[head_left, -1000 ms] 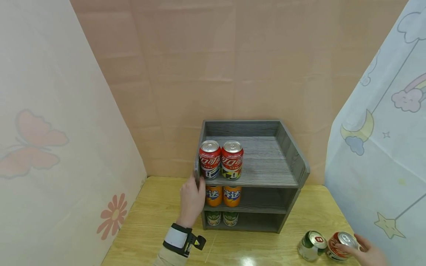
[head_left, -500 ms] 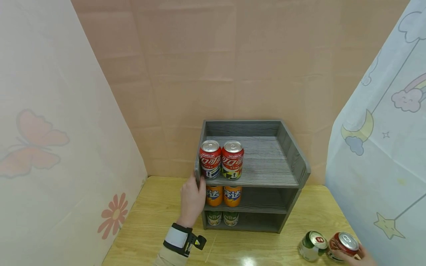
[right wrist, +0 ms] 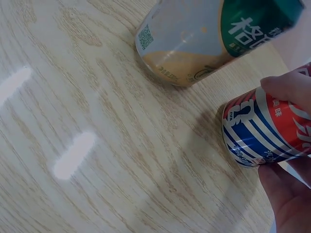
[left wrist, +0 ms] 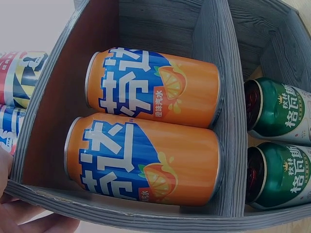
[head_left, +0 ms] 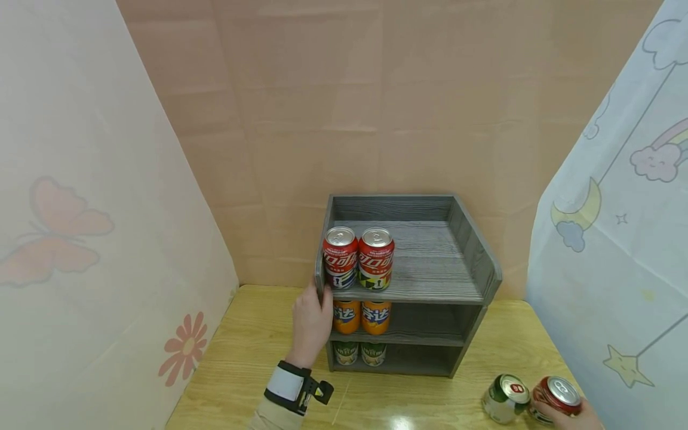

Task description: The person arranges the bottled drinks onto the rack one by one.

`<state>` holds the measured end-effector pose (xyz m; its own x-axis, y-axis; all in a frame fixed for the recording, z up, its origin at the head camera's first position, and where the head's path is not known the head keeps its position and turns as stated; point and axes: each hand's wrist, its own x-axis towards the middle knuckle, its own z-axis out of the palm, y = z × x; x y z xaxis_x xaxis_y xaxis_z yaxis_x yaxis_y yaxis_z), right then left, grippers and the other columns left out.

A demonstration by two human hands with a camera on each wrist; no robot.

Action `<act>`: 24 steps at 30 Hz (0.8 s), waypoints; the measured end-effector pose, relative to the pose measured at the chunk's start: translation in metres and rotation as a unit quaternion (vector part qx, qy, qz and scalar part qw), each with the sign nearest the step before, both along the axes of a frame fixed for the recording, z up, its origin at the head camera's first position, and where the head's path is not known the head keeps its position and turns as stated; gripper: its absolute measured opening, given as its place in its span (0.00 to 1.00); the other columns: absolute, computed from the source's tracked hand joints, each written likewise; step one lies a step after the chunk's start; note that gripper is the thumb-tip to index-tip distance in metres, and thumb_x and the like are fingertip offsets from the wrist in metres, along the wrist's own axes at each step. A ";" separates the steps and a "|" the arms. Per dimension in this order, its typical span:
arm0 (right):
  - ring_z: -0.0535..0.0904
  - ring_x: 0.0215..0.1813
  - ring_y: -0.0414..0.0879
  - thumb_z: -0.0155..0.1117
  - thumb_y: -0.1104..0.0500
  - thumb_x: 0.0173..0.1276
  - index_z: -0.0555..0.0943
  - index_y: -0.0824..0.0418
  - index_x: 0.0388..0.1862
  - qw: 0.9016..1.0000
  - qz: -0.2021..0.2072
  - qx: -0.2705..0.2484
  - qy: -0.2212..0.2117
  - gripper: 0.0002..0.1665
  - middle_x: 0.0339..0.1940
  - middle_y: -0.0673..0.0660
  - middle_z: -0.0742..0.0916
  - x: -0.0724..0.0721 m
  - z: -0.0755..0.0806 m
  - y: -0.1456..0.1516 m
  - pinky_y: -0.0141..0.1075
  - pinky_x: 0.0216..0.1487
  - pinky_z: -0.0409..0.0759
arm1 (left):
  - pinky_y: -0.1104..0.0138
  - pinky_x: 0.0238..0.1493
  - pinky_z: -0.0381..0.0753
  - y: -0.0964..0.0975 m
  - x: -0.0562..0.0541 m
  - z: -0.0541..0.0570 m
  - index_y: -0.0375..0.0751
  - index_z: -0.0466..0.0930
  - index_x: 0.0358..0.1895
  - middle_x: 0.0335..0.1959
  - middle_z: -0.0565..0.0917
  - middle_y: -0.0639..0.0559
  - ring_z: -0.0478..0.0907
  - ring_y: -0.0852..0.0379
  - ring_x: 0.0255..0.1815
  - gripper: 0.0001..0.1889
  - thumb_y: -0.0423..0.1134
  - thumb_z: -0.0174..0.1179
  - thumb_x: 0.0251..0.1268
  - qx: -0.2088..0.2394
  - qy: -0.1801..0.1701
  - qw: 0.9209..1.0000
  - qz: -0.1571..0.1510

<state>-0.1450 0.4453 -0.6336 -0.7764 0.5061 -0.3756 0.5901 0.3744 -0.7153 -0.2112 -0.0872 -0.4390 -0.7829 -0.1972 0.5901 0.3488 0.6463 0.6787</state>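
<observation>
My left hand [head_left: 312, 322] grips the left side panel of a grey wooden shelf [head_left: 430, 257], the thumb at its front edge; some of its fingers [left wrist: 43, 221] show at the lower left of the left wrist view. At the lower right, my right hand [head_left: 579, 417] holds a red cola can [right wrist: 265, 128], thumb on one side and fingers on the other. That can stands at the table. Just left of it is a green and white drink can [head_left: 505, 399], standing apart from my fingers. Most of the right hand is cut off by the head view's edge.
Two red cola cans [head_left: 375, 260] stand at the left of the top shelf. Below them are two orange soda cans [left wrist: 150, 162] in the middle tier and two green cans [head_left: 346, 353] in the bottom tier. A patterned white sheet [head_left: 634, 251] borders the table's right side.
My right hand has moved in from the right and closed round the red cola can, which has hardly shifted. The left hand stays in place on the shelf.
</observation>
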 end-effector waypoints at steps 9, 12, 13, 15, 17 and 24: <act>0.71 0.52 0.78 0.82 0.42 0.50 0.52 0.88 0.64 1.000 -0.017 0.007 -0.012 0.69 0.52 0.84 0.68 0.003 0.005 -0.005 0.56 0.36 0.80 | 0.52 0.28 0.80 0.000 0.002 0.001 0.34 0.78 0.48 0.37 0.86 0.40 0.86 0.44 0.34 0.08 0.36 0.57 0.76 0.002 -0.007 1.000 -0.003; 0.71 0.50 0.78 0.82 0.44 0.50 0.53 0.89 0.63 1.000 -0.021 0.010 -0.003 0.67 0.50 0.85 0.69 0.003 0.005 -0.006 0.56 0.35 0.80 | 0.53 0.26 0.79 0.000 0.001 0.000 0.34 0.79 0.46 0.36 0.86 0.41 0.85 0.45 0.32 0.07 0.36 0.57 0.76 0.000 -0.001 1.000 0.000; 0.72 0.50 0.78 0.83 0.45 0.50 0.53 0.89 0.63 1.000 -0.023 0.010 0.001 0.67 0.50 0.85 0.69 0.004 0.005 -0.006 0.56 0.35 0.81 | 0.54 0.25 0.79 0.000 0.001 0.000 0.35 0.79 0.45 0.35 0.86 0.41 0.85 0.45 0.32 0.07 0.36 0.57 0.75 -0.001 0.000 1.000 0.001; 0.72 0.51 0.79 0.83 0.46 0.49 0.53 0.88 0.64 1.000 -0.028 0.004 0.008 0.67 0.51 0.85 0.69 0.004 0.005 -0.005 0.56 0.35 0.81 | 0.55 0.24 0.78 0.000 0.001 0.000 0.35 0.79 0.44 0.33 0.85 0.42 0.84 0.46 0.30 0.06 0.36 0.57 0.75 -0.004 0.003 1.000 0.003; 0.71 0.52 0.79 0.83 0.47 0.50 0.51 0.88 0.66 0.999 -0.033 -0.010 0.014 0.68 0.53 0.85 0.68 0.005 0.005 -0.005 0.57 0.36 0.81 | 0.55 0.24 0.77 0.000 0.001 0.000 0.36 0.79 0.42 0.33 0.84 0.43 0.84 0.46 0.30 0.06 0.36 0.58 0.75 -0.004 0.003 1.000 0.004; 0.69 0.55 0.80 0.79 0.42 0.55 0.46 0.88 0.70 1.000 -0.022 0.000 0.001 0.72 0.58 0.85 0.64 0.004 0.012 0.002 0.58 0.39 0.81 | 0.56 0.24 0.76 -0.001 0.001 -0.001 0.36 0.79 0.43 0.33 0.85 0.42 0.84 0.46 0.30 0.06 0.36 0.57 0.76 0.000 -0.004 1.000 0.003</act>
<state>-0.1411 0.4471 -0.6215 -0.7548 0.5393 -0.3733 0.6037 0.3489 -0.7168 -0.2105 -0.0881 -0.4400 -0.7865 -0.2011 0.5839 0.3396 0.6488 0.6809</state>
